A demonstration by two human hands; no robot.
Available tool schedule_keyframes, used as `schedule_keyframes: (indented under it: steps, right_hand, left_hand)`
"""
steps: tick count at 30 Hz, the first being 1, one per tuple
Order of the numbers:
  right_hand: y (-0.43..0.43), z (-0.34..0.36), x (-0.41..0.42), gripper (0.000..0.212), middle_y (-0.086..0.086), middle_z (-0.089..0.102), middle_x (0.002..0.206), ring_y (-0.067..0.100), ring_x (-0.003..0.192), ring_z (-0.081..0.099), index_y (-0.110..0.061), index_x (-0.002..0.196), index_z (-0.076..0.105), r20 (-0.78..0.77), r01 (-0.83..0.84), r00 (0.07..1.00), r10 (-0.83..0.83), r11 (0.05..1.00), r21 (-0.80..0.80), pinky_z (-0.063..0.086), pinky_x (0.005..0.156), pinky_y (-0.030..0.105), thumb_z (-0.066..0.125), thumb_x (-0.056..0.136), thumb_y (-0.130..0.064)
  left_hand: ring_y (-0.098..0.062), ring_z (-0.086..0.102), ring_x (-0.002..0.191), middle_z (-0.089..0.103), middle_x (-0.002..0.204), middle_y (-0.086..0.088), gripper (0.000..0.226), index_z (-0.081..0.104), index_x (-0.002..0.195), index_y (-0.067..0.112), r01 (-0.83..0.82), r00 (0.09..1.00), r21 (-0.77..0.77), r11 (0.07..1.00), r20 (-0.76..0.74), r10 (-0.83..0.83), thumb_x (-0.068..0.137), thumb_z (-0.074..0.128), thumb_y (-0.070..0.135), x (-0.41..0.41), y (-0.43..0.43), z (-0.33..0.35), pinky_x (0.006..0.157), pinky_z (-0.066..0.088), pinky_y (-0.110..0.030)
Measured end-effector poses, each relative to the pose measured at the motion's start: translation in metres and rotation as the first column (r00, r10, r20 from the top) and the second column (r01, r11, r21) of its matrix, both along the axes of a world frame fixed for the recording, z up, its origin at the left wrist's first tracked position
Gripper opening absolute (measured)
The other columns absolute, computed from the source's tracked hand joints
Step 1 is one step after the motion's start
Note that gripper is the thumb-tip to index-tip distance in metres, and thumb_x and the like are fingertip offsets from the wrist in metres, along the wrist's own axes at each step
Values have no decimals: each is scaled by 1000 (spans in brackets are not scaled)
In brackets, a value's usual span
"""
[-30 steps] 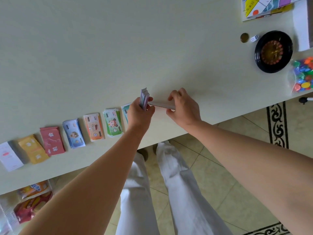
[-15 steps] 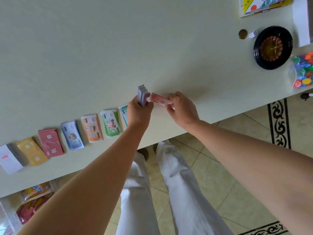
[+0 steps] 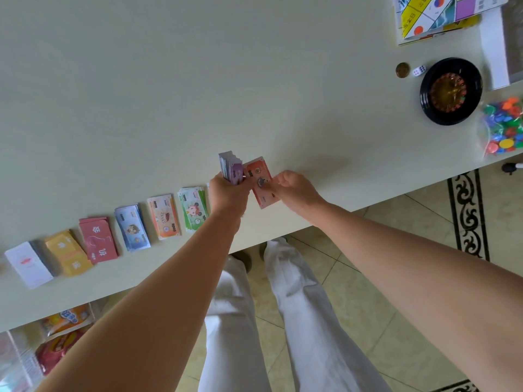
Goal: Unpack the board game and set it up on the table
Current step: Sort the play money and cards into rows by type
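The left grip (image 3: 227,193) is clenched round an upright wad of play banknotes (image 3: 231,169), with a purple one facing out. Just beside it, the right grip (image 3: 294,188) pinches a single red banknote (image 3: 259,183) over the near edge of the pale surface (image 3: 141,94).

The red card pile (image 3: 97,240) shows 机 and 会, and the orange notes (image 3: 163,213) read 2000. Other print is too small to read.

Six piles run in a row to the left. Three are cards: white (image 3: 27,264), yellow (image 3: 68,251) and red. Three are notes: blue (image 3: 132,230), orange and green (image 3: 194,207).

Far right lie one roulette wheel (image 3: 450,91), one die (image 3: 419,70), one coin (image 3: 402,69), one bag of coloured chips (image 3: 502,128) and a folded game board (image 3: 435,15).

Below is a beige tiled floor (image 3: 368,292) with a black scroll border.
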State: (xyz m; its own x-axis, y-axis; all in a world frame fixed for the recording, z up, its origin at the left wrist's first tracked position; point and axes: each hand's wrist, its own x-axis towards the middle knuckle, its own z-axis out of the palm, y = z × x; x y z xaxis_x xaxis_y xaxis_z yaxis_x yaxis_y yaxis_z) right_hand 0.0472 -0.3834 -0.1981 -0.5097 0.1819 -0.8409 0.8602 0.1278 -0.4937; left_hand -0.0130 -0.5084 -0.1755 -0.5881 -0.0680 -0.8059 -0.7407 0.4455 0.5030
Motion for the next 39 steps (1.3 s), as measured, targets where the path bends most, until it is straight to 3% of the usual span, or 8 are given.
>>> schedule_keyframes:
  steps: [6,9,12,18,24,28,31,39]
  right_hand:
    - [4,3,-6,10,1,65,78,8,62,55,-8,88,64,-69,154,985,-158,986,-63,40,48,9,72,84,-13]
    - [3,-2,-7,7,1,65,73,10,63,57,-8,84,66,-55,150,987,-150,989,-12,44,55,15,71,84,-13]
    - [0,-15,-7,17,2,68,74,18,74,66,-17,70,63,-28,129,991,-127,987,91,54,68,32,74,82,-19]
    - [-23,-25,-11,10,3,73,88,20,83,68,-14,80,70,-7,-21,1000,27,896,443,48,64,26,68,83,-24]
    - [-28,-15,-17,12,2,67,91,19,82,59,-14,85,59,-6,-45,998,56,850,525,38,66,25,62,88,-25]
    - [-24,8,-21,23,-2,64,84,13,74,59,-10,91,61,-226,94,973,-48,976,197,44,63,22,57,93,-33]
    - [-19,25,-18,22,-2,68,86,6,75,63,-11,100,64,-194,102,974,-120,990,-99,48,59,15,58,93,-31]
    - [-5,42,-11,13,6,68,92,14,82,66,-7,103,63,-152,240,949,-277,945,-221,51,64,21,58,93,-14]
  left_hand:
    - [-14,56,65,63,75,-1,19,58,77,17,66,998,-6,998,-4,-66,79,77,14,-4,-15,-6,62,51,-27]
    - [-12,54,61,62,71,-1,18,59,75,18,53,999,9,999,10,-54,80,75,13,-5,-18,-8,62,51,-26]
    - [-15,51,60,60,71,-4,12,65,83,19,6,1000,39,999,-11,-6,81,70,8,-6,-22,-11,60,47,-26]
    - [-11,50,56,59,68,-3,8,66,87,14,-96,994,132,987,65,88,86,61,7,-9,-34,-5,54,43,-21]
    - [-15,56,65,62,75,-5,21,64,96,10,-115,988,292,950,137,77,91,44,7,-8,-41,6,65,47,-25]
    - [-19,66,72,71,75,-5,20,61,91,11,-104,982,375,921,188,34,95,43,5,-5,-37,20,77,54,-35]
    - [-20,68,76,71,79,-7,14,61,87,12,-95,980,379,921,198,19,93,54,2,-1,-29,28,80,55,-39]
    - [-25,66,89,66,92,-14,12,57,102,8,-172,965,420,891,255,66,91,56,3,10,-13,46,79,56,-36]
